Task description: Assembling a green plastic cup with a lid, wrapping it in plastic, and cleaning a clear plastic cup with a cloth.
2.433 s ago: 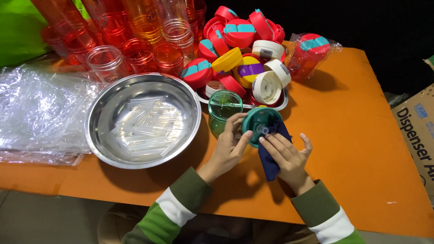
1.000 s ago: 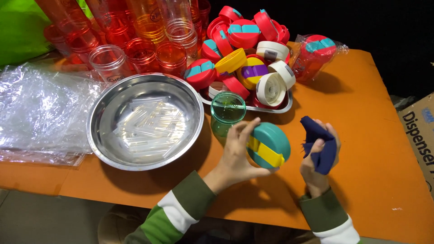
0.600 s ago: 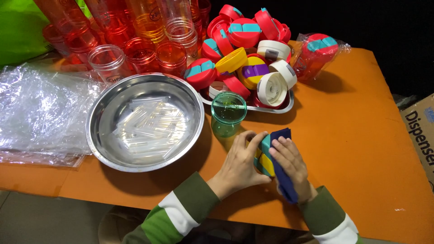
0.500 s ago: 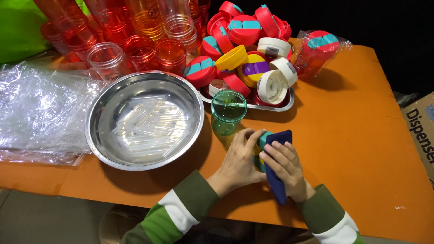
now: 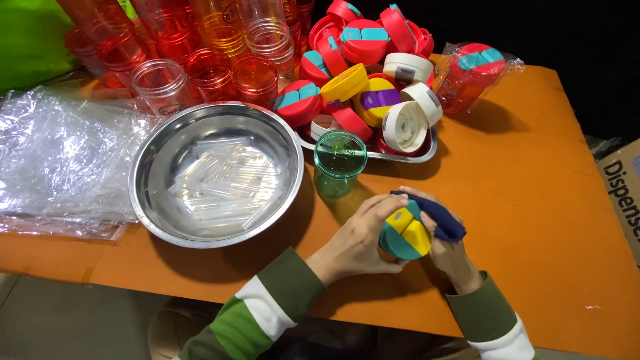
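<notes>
Left hand (image 5: 360, 237) fingers curled round teal-yellow lid (image 5: 405, 233) near table (image 5: 533, 167) front edge; right hand (image 5: 448, 245) fingers pinching blue cloth (image 5: 437, 217) against lid.

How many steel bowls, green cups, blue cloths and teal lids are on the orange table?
Steel bowl: 1
Green cup: 1
Blue cloth: 1
Teal lid: 1
Total: 4

Cardboard box (image 5: 623, 193) cut off rightward
</notes>
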